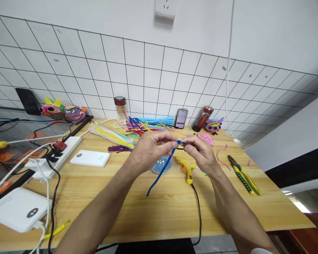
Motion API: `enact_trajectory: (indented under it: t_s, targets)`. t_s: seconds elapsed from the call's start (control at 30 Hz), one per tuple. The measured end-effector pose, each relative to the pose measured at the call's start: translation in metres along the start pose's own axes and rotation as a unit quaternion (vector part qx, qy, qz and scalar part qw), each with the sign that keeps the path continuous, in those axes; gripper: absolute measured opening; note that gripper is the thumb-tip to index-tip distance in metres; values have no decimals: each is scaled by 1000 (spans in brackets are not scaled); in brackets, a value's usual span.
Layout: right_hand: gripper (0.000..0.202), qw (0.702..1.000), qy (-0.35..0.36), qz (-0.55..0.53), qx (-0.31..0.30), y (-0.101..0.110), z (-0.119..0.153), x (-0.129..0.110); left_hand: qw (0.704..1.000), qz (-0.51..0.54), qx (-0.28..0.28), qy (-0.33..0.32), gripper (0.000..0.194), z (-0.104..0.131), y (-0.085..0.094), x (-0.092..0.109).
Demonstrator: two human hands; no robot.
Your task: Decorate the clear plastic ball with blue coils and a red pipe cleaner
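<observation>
A blue pipe cleaner (161, 173) hangs from my fingertips, its free end slanting down to the left. Thumb and fingers of my left hand (156, 148) pinch it near its top, where it is bunched into a small coil. My right hand (200, 150) is closed at the same coil, on a small dark, thin piece whose kind I cannot make out. Below and behind the hands sits a clear round ball (161, 165), partly covered by the pipe cleaner. Close under my right hand lies a yellow hot glue gun (188, 171) with a black cord.
Bundles of coloured pipe cleaners (111, 134) lie at the back. Pliers (243, 176) rest at right, near pink yarn (206, 138). A power strip (60, 157) and white power banks (90, 158) occupy the left. Two bottles (203, 119), a phone (181, 119) and decorated balls (213, 126) stand near the wall.
</observation>
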State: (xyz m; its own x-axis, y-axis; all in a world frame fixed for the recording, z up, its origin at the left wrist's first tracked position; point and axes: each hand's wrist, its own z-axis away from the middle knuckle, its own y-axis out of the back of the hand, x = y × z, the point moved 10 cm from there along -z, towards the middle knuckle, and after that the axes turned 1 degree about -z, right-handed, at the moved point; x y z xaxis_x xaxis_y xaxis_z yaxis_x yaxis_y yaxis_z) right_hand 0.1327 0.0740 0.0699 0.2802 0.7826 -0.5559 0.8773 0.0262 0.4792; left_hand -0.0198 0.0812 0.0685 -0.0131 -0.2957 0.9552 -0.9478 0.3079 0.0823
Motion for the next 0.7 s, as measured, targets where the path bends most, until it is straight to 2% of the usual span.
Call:
enact_trajectory:
  t_s: [0.7]
  targets:
    - [17,999,29,34,8,1,0,-7,1000,-1,1,5,16,0,1,-2]
